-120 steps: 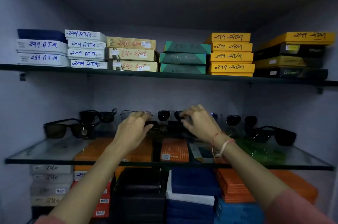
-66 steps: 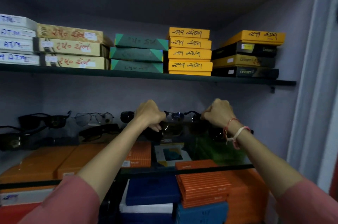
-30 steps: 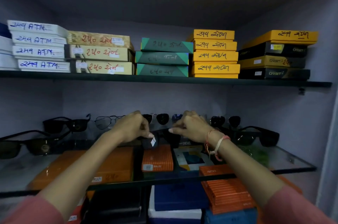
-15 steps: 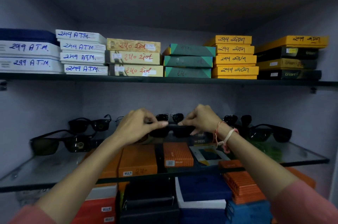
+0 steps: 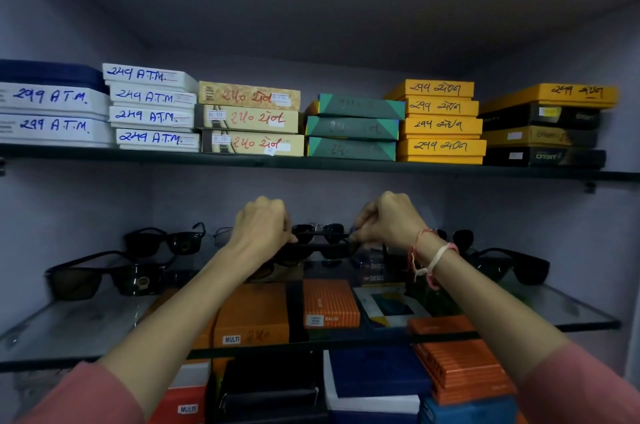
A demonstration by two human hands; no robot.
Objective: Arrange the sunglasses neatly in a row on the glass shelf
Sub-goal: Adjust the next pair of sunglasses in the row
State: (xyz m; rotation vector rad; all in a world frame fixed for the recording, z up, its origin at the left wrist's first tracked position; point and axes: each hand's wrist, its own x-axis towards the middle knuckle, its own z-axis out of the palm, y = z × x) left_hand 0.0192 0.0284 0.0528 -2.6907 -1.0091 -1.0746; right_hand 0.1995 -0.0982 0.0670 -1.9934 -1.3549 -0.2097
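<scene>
We reach both arms forward and slightly upward, forearms bare, pink sleeves pushed back near the elbows. Our left hand (image 5: 261, 228) is curled into a loose fist, knuckles up, fingers folded down and toward the middle, pinching something dark. Our right hand (image 5: 388, 221) mirrors it, fingers bent and closed, thumb side turned inward. The two hands sit level, near each other but apart. Thread bands (image 5: 427, 259) circle our right wrist.
</scene>
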